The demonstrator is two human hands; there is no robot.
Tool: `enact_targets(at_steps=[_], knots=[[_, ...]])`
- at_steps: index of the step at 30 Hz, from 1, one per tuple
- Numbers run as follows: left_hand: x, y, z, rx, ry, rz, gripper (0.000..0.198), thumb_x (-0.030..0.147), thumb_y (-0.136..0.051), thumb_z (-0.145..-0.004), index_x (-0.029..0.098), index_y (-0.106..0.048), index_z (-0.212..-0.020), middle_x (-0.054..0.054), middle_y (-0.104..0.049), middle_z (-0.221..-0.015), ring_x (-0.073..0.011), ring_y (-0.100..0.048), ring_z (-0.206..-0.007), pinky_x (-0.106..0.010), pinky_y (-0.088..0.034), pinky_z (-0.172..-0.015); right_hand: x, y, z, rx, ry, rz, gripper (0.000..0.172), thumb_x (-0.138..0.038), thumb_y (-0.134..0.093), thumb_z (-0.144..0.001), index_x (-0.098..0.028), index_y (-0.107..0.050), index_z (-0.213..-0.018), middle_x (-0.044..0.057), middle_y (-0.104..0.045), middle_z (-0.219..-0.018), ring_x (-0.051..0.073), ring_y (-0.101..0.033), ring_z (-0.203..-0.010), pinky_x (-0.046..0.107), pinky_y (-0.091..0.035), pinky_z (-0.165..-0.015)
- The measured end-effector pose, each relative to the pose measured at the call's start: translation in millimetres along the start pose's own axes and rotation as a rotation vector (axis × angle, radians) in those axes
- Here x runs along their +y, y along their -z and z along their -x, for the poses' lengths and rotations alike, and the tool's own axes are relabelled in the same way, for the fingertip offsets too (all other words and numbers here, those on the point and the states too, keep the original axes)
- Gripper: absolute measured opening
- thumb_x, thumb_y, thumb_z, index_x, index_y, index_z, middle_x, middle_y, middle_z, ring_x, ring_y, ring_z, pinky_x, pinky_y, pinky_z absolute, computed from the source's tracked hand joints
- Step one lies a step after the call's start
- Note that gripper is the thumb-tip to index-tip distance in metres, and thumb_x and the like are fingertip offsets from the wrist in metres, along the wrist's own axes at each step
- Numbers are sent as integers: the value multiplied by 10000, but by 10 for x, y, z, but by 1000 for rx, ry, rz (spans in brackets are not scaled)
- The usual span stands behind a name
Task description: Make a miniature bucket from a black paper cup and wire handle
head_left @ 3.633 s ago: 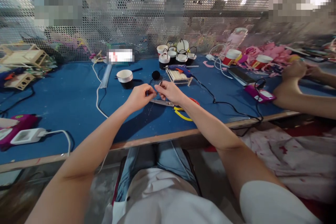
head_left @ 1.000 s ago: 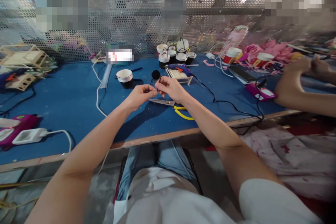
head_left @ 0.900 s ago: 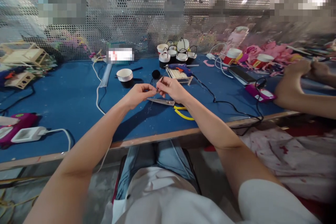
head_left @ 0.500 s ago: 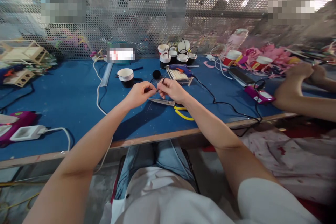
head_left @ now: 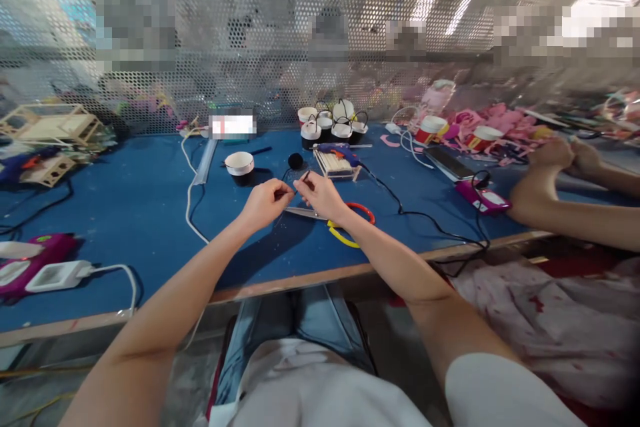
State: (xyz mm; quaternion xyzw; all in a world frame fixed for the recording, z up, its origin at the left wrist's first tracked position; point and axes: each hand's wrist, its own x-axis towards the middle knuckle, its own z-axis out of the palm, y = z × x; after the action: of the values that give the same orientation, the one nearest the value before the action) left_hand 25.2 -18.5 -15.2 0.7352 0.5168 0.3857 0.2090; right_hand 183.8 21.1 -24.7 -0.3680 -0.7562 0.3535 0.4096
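Observation:
My left hand [head_left: 266, 203] and my right hand [head_left: 320, 196] meet fingertip to fingertip above the blue table. Both are closed in a pinch on a thin dark strip [head_left: 295, 193], too small to make out fully. Under my right hand and wrist lie scissors [head_left: 345, 238] with red and yellow handles, blades pointing left. Just beyond my fingers is a round black piece [head_left: 295, 161]. A paper cup [head_left: 240, 165] with a white top and black lower part stands beyond my left hand. Past my right hand, a blue glue gun [head_left: 336, 150] rests on a small wooden stick rack [head_left: 334, 165].
Several black-and-white cups [head_left: 341, 131] with thin black handles stand at the back. Cords cross the table [head_left: 150, 213]. A purple power strip [head_left: 37, 267] sits at left, another [head_left: 483, 197] at right beside a phone [head_left: 447, 163]. Another person's arms [head_left: 550, 200] rest at right.
The view has tilted up slightly, so the table sits lower in the picture. My hands stay together in the same pinch, and the red scissor handle now shows beside my right wrist.

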Motion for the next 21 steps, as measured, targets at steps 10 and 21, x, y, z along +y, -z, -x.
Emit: enact_targets(at_steps=[10,21], knots=[[56,-8,22,-153,148,231,247,362,-557,-743,135,-544,-646,28,-472,-545,-81,-384,-505,-209,-293,-491,-84,56,37,-201,-32,-157,243,-417,-540,-796,-180,-490,-782,-22,-536,-626,99,-519,-552,208,-437,-477],[47,81,11,-258,282,443,274,385,-608,-722,129,-546,-647,41,-418,-558,-67,-331,-521,-214,-234,-497,-127,151,28,-335,-178,-360,237,-382,-593,-776,-159,-517,-766,-38,-515,-577,79,-488,-510,220,-420,-513]])
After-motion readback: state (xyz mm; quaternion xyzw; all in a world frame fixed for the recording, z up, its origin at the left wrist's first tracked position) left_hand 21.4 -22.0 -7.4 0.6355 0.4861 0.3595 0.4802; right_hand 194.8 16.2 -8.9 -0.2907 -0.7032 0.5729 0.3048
